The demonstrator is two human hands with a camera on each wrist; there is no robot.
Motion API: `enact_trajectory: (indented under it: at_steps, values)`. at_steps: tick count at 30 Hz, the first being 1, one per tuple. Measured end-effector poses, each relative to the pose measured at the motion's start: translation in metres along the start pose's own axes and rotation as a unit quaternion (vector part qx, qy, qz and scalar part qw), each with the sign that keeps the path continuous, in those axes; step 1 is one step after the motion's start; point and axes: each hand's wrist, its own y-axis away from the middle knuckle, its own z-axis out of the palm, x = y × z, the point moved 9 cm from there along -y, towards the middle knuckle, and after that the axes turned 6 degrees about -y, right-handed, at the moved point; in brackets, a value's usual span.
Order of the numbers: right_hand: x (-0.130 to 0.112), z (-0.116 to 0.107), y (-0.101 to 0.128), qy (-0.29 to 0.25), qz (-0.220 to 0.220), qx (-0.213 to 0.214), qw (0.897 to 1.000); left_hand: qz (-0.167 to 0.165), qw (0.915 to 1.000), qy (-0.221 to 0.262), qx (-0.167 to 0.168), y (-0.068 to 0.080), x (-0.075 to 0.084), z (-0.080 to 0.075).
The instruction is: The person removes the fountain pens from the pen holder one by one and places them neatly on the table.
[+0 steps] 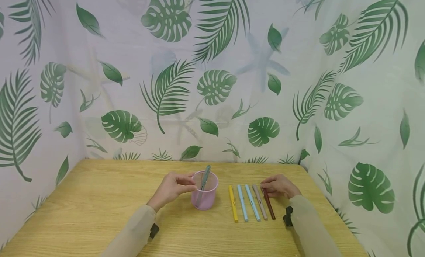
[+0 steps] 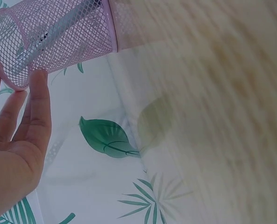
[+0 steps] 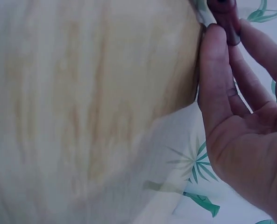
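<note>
A pink mesh pen cup (image 1: 208,200) stands upright on the table, holding one grey-green pen (image 1: 206,176) that leans against its rim. My left hand (image 1: 172,187) grips the cup's left side near the top; in the left wrist view its fingertips (image 2: 39,77) meet the pink rim. To the right, my right hand (image 1: 278,186) pinches the far end of a dark red pen (image 1: 269,205), whose near end points toward me. The right wrist view shows that pen's end (image 3: 227,18) between thumb and fingers.
Left of the dark red pen lie a yellow pen (image 1: 233,205), two light blue pens, one (image 1: 242,203) beside the other (image 1: 253,203), and a taupe pen (image 1: 260,203), roughly parallel. The wooden table (image 1: 83,212) ends at a leaf-printed curtain (image 1: 225,139) behind and at both sides.
</note>
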Motion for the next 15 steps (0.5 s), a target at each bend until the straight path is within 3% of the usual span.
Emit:
enact_trajectory:
  at_steps: [15]
  values:
    - [-0.005, -0.0031, 0.0001, 0.048, -0.007, 0.019, 0.999, 0.0, 1.0, -0.001, 0.002, -0.0003, 0.0007, 0.0001]
